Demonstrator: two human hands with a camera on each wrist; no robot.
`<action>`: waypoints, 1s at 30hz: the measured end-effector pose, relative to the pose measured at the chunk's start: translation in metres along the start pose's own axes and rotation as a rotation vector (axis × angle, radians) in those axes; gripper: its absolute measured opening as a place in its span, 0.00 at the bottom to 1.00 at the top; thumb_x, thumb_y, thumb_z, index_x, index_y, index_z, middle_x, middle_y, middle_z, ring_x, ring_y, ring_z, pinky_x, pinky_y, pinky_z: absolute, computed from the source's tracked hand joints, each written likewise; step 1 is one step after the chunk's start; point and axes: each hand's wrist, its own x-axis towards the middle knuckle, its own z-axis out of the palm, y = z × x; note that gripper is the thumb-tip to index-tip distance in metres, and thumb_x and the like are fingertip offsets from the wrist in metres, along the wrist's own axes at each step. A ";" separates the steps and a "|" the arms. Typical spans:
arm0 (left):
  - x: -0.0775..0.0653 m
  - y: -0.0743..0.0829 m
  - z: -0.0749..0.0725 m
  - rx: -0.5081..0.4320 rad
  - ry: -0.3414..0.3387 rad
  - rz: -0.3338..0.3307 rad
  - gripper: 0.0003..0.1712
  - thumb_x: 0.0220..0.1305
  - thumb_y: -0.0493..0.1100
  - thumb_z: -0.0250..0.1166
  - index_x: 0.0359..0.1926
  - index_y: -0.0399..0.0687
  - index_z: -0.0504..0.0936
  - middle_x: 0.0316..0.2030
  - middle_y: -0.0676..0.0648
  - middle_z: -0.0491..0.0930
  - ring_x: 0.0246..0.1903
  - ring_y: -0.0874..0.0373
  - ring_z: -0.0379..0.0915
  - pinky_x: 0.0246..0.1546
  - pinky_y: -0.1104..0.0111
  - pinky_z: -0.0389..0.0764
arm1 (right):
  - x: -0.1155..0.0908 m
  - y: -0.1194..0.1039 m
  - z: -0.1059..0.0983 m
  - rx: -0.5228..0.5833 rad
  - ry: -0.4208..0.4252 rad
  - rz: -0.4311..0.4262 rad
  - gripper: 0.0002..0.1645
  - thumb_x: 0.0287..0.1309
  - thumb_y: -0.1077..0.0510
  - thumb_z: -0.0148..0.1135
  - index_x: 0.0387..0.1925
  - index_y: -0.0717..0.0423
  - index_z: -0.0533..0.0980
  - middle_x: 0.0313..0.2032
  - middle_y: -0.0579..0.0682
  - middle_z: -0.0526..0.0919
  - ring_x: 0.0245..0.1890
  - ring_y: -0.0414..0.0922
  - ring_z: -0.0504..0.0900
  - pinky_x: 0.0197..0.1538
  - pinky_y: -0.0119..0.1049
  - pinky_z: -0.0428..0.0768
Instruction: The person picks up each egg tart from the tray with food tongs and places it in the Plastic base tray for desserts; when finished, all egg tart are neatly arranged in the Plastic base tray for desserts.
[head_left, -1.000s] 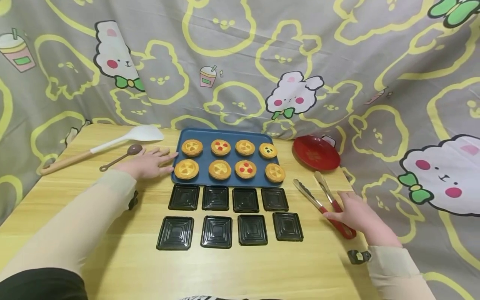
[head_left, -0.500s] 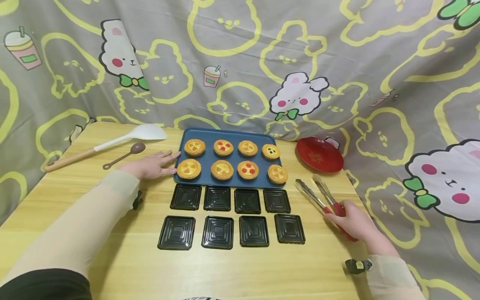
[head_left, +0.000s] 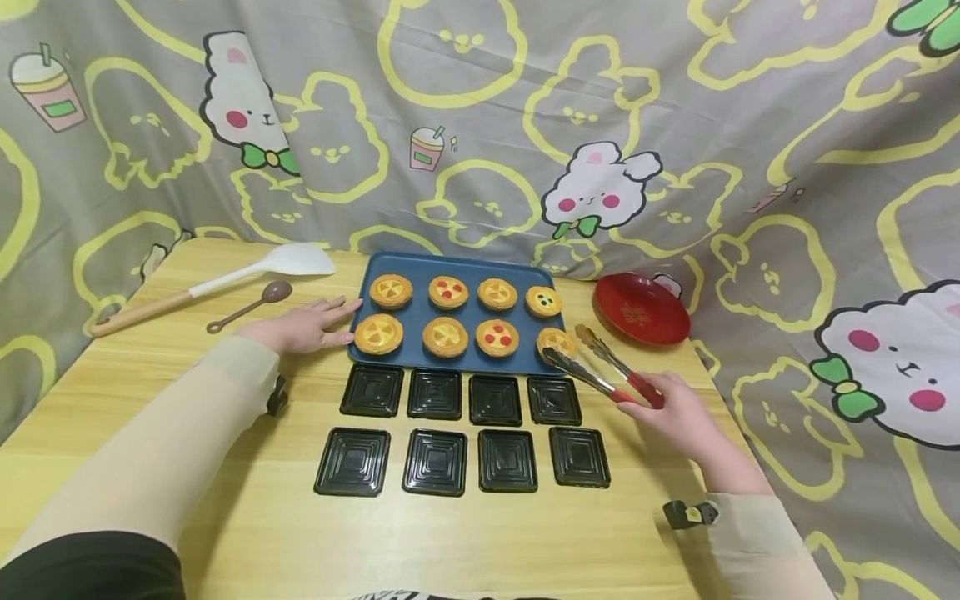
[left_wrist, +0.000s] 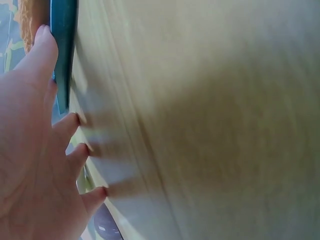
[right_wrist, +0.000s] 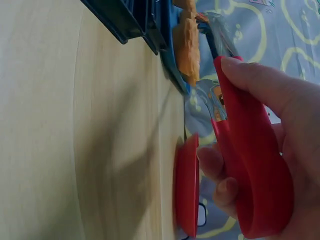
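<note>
In the head view, my left hand (head_left: 300,327) lies at the left edge of a blue baking tray (head_left: 417,314), thumb and fingertips at the rim. The left wrist view shows the thumb on the tray rim beside a tart and other fingertips down on the wooden table. Several egg tarts stand in two rows on the tray, some with red or dark toppings. My right hand (head_left: 681,417) grips tongs (head_left: 647,390) with red handles and metal arms. Their arms are spread; the tips hang over the tray's front right corner, overlapping the nearest tart (head_left: 553,340).
Two rows of square black plastic trays (head_left: 433,462) lie in front of the baking tray. A red plate (head_left: 637,308) stands at the back right. At the left lie a white spatula (head_left: 292,260) with a wooden handle and a small brown spoon (head_left: 276,292). A patterned curtain (head_left: 480,125) hangs behind.
My right hand has closed round the tongs, picked them up from the table and brought them left, over the tray's right end. My left hand has stayed at the tray's left edge.
</note>
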 end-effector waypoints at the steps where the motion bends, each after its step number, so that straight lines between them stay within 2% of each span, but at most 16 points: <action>1: 0.001 -0.001 0.000 -0.003 -0.003 -0.003 0.46 0.73 0.66 0.50 0.78 0.46 0.47 0.75 0.30 0.42 0.70 0.25 0.35 0.65 0.32 0.42 | 0.002 -0.001 0.002 -0.001 -0.006 0.003 0.35 0.51 0.51 0.77 0.55 0.68 0.78 0.37 0.57 0.78 0.34 0.50 0.72 0.38 0.45 0.72; 4: 0.001 -0.003 0.002 -0.006 0.006 0.011 0.46 0.72 0.65 0.51 0.78 0.45 0.48 0.74 0.29 0.43 0.70 0.24 0.36 0.64 0.32 0.43 | 0.007 -0.003 0.007 0.012 -0.023 0.018 0.35 0.51 0.50 0.77 0.56 0.67 0.78 0.37 0.55 0.77 0.35 0.50 0.73 0.40 0.45 0.72; 10: 0.000 -0.002 0.003 -0.012 0.006 0.011 0.46 0.73 0.65 0.50 0.78 0.45 0.47 0.74 0.29 0.42 0.70 0.25 0.36 0.64 0.32 0.42 | 0.010 -0.005 0.015 0.045 -0.027 0.028 0.33 0.52 0.52 0.77 0.56 0.65 0.79 0.42 0.56 0.79 0.43 0.54 0.78 0.51 0.53 0.75; 15: -0.002 0.003 0.000 -0.020 -0.001 -0.007 0.45 0.73 0.65 0.49 0.78 0.45 0.47 0.75 0.30 0.42 0.71 0.26 0.35 0.64 0.31 0.40 | 0.012 -0.006 0.018 0.044 -0.014 0.027 0.31 0.53 0.54 0.76 0.56 0.64 0.79 0.42 0.55 0.80 0.44 0.54 0.79 0.52 0.54 0.75; 19: -0.003 0.003 0.000 -0.021 -0.002 -0.009 0.45 0.73 0.65 0.49 0.78 0.46 0.47 0.75 0.30 0.42 0.71 0.26 0.34 0.64 0.32 0.40 | 0.010 -0.004 0.016 0.067 0.012 -0.005 0.29 0.53 0.55 0.76 0.55 0.64 0.80 0.41 0.54 0.82 0.43 0.51 0.79 0.51 0.47 0.76; 24: -0.004 0.004 0.000 -0.025 0.004 -0.003 0.45 0.73 0.64 0.50 0.78 0.46 0.47 0.75 0.31 0.42 0.71 0.26 0.35 0.65 0.32 0.41 | 0.000 -0.006 0.000 0.123 0.032 -0.075 0.27 0.50 0.57 0.78 0.52 0.62 0.82 0.41 0.50 0.83 0.40 0.46 0.78 0.42 0.28 0.75; 26: -0.004 0.004 0.000 -0.025 0.004 -0.002 0.45 0.73 0.65 0.51 0.78 0.46 0.47 0.75 0.30 0.42 0.71 0.26 0.35 0.65 0.32 0.41 | -0.007 -0.008 -0.009 0.127 0.002 -0.082 0.26 0.50 0.56 0.78 0.51 0.60 0.83 0.40 0.49 0.83 0.38 0.44 0.76 0.39 0.27 0.74; 30: -0.003 0.003 -0.001 -0.020 0.003 -0.007 0.46 0.72 0.66 0.50 0.78 0.47 0.47 0.75 0.31 0.42 0.71 0.26 0.35 0.65 0.32 0.41 | -0.019 -0.013 -0.022 0.107 -0.090 -0.055 0.26 0.50 0.53 0.78 0.52 0.55 0.83 0.40 0.48 0.82 0.36 0.44 0.75 0.36 0.31 0.75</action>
